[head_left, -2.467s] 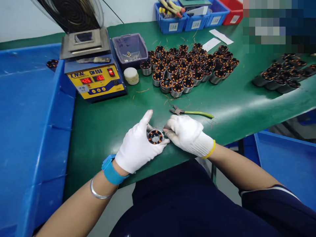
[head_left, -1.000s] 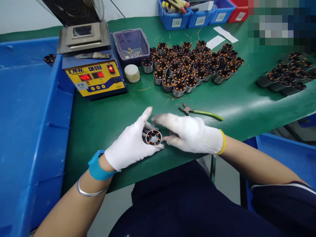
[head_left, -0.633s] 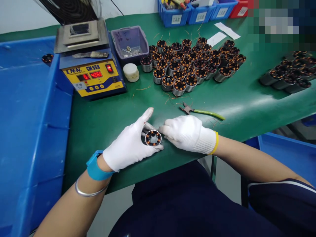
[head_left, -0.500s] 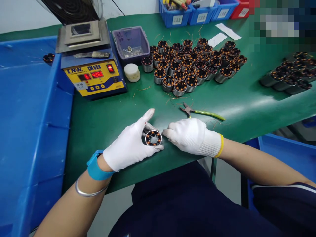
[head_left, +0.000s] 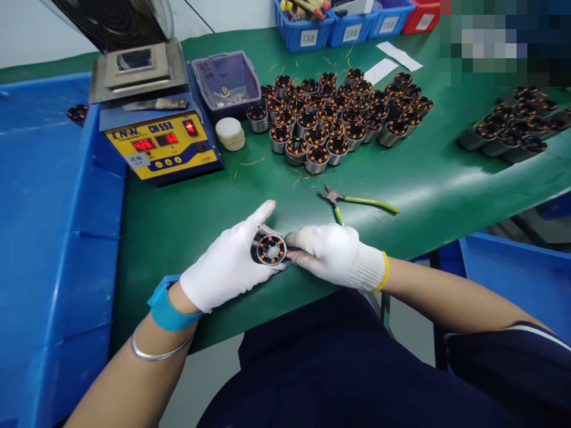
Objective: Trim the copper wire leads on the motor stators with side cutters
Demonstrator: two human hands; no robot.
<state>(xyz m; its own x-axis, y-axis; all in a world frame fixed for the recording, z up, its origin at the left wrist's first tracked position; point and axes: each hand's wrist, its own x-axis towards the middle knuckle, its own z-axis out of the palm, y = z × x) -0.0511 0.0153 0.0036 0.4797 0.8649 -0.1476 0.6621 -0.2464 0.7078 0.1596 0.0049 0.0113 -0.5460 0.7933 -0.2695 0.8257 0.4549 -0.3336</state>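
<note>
We work at a green table (head_left: 214, 208), a blue bin (head_left: 40, 238) along its left. On it we see a yellow-fronted machine (head_left: 165, 142), then a cluster of wound cores (head_left: 328, 113). Our left hand (head_left: 223, 264) curls, thumb raised; our right hand (head_left: 332, 252) narrows, its grip unclear to us. Pliers (head_left: 333, 197) lie spread beyond it; a single wound core (head_left: 262, 250) sits in our left hand, ring end up, beside the right fingertips (head_left: 292, 240)
</note>
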